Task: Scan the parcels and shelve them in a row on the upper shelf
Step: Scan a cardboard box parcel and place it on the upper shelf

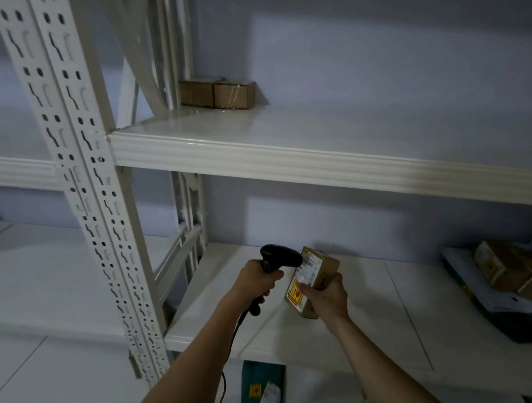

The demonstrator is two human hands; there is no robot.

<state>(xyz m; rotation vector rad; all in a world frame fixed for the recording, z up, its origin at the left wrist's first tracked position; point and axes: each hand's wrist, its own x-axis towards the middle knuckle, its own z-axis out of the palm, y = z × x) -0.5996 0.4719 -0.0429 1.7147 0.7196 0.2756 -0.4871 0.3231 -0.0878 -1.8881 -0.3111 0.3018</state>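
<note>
My left hand (257, 282) grips a black corded barcode scanner (278, 258), its head right against the white label of a small brown cardboard parcel (323, 270). My right hand (327, 295) holds that parcel upright over the lower shelf (376, 319); a yellow sticker shows on its front. On the upper shelf (292, 165), two brown parcels (215, 94) stand side by side at the far left back corner.
A pile of parcels, brown boxes and dark mailer bags (504, 281), lies at the right end of the lower shelf. A green mailer (262, 390) sits on the level below. A perforated white upright (81, 169) runs down the left side.
</note>
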